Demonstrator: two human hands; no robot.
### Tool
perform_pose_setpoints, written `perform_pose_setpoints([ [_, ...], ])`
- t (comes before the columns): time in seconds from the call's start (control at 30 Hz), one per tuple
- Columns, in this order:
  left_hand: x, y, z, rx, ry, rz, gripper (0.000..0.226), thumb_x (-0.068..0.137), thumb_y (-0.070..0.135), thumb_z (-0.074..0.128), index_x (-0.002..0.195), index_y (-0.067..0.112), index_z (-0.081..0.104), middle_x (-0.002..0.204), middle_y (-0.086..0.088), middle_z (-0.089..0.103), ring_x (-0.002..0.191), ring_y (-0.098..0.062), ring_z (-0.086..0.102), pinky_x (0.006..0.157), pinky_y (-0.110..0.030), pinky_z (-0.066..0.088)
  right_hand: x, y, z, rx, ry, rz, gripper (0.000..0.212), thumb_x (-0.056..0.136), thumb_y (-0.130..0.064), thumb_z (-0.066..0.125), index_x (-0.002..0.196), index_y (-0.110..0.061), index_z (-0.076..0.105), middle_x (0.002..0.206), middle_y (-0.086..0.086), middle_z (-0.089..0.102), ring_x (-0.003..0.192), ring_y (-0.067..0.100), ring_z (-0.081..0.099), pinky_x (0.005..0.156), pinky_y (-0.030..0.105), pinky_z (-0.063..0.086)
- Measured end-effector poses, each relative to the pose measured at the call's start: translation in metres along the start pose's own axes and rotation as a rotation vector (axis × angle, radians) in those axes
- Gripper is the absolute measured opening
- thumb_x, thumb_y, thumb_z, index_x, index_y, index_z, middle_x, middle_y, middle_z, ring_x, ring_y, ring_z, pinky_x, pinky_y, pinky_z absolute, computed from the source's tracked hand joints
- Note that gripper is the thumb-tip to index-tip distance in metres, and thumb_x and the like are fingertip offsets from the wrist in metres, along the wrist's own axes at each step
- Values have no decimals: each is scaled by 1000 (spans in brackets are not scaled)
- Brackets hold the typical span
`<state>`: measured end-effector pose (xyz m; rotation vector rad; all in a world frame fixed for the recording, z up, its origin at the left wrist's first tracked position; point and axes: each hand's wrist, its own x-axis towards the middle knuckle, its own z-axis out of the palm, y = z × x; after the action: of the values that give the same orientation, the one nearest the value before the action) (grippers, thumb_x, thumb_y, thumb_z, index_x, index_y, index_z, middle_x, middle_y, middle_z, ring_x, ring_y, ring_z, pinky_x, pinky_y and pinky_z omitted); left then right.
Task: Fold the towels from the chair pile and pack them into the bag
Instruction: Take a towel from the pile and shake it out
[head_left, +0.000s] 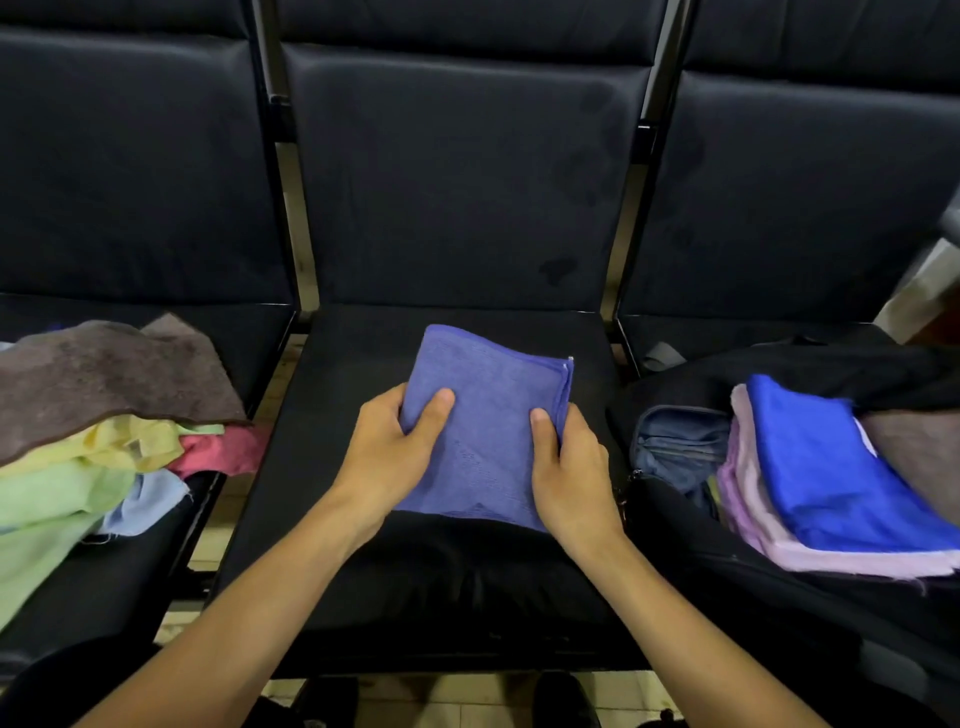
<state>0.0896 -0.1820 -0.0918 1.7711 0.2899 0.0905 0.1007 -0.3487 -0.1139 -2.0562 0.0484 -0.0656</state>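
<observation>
Holding a folded periwinkle towel (485, 421) w/ both hands, you've got it over the middle chair seat (363, 364), roughly centred btwn the seat's left & right edges, its far end tipped up off the cushion; can't tell if the near end touches the seat. Your left hand (395, 447) grips the towel's left edge, thumb on top, fingers curled under it. Your right hand (569, 473) pinches the right edge near the stitched hem, thumb on top, fingers wrapped under. Towel looks like a neat square-ish packet, layers stacked at its far right corner. On the left chair seat (156, 571) sits the unfolded pile: a brown towel (104, 379) on top, w/ yellow (130, 441), green (47, 509), red (218, 452) & light blue (150, 499) cloths under it, the green one spilling toward the seat's front edge. On the right chair seat lies the black bag (727, 551), open toward you, reaching the seat's front edge. Inside it: a bright blue folded towel (821, 467) on top of a stack of lilac/pink folded towels (789, 551), plus a brown-grey cloth (919, 447) at the far right. A blue-grey zip pouch (675, 447) sits at the bag's left side, just beside the stack. Chair backs (467, 182) are dark & padded. Your shoes (561, 699) show on the tiled floor (457, 696) below the middle seat's front edge.
</observation>
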Motion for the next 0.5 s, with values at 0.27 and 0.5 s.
perform_pose_setpoints([
  [0.27,-1,-8,1,261,200,193,31,95,40,55,84,12,59,73,-1,61,64,-12,58,54,-16,45,0,-9,3,369,-107,270,36,84,-60,65,99,-27,67,93,-13,71,86,2,68,78,27,55],
  [0.5,-3,-7,3,236,120,229,29,96,37,56,84,12,62,74,0,63,65,-9,59,56,-19,48,1,0,9,201,45,72,23,88,-35,73,92,-13,69,82,-4,73,73,9,69,69,34,59],
])
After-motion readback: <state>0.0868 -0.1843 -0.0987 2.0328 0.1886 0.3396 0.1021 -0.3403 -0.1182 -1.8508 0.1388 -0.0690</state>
